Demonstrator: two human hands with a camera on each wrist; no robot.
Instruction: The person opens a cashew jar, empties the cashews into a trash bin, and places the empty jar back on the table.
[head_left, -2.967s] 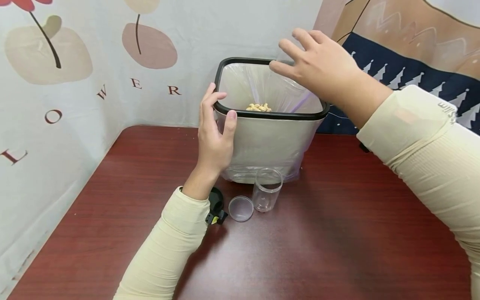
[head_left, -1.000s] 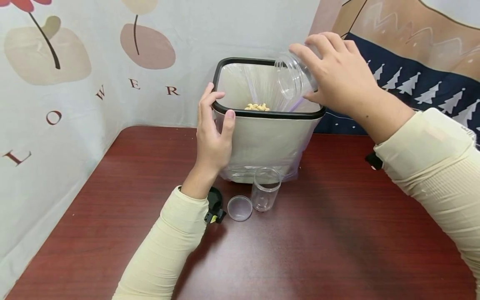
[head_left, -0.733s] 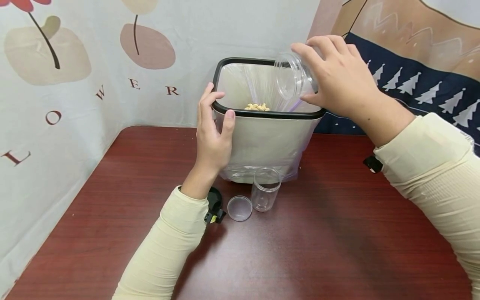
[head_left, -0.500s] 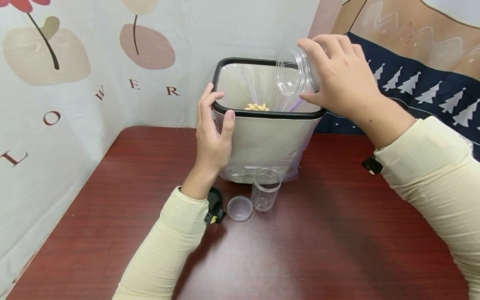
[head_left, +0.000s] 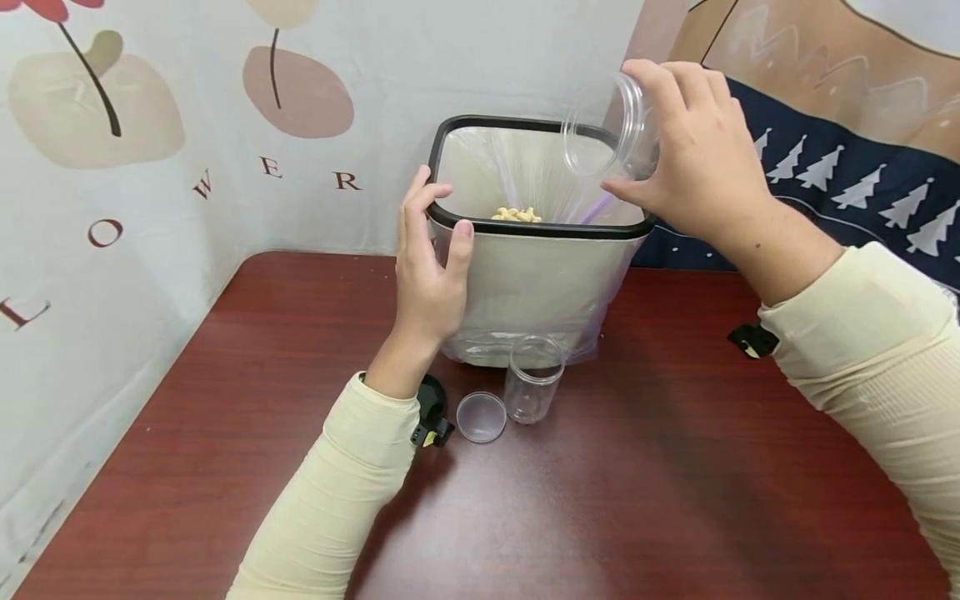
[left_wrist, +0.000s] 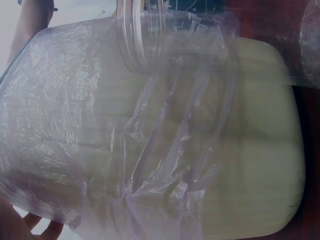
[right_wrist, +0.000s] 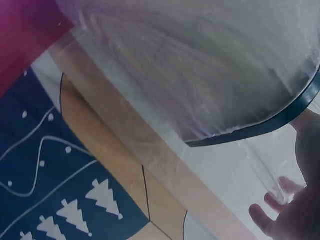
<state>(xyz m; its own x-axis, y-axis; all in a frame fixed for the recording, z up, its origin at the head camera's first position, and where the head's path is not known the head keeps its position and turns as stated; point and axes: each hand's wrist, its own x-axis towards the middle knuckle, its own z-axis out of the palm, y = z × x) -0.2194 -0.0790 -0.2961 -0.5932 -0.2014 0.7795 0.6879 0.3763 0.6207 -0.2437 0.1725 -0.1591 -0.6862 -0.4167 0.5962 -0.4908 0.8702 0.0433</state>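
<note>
My left hand [head_left: 431,279] holds a lined trash bin [head_left: 547,275] at its near left corner. Its thumb lies on the front and its fingers on the left side, by the black rim [head_left: 555,232]. A small heap of cashews [head_left: 517,215] shows inside the bin. My right hand [head_left: 701,150] grips a clear plastic jar [head_left: 615,125] over the bin's right side, tilted with its mouth toward the left; no contents show in it. In the right wrist view, fingers [right_wrist: 260,217] curl round the clear jar [right_wrist: 262,170] beyond the bin's rim.
A second clear jar [head_left: 534,387] stands uncovered in front of the bin. Beside it lies a clear round lid [head_left: 482,417] on the dark red table [head_left: 600,517]. A printed white cloth [head_left: 187,192] hangs behind, and a navy tree-patterned cloth [head_left: 855,175] at right.
My right hand has turned the jar from mouth-down over the bin to sideways, then raised it slightly and shifted right. My left hand stays on the bin, and the cashews look unchanged.
</note>
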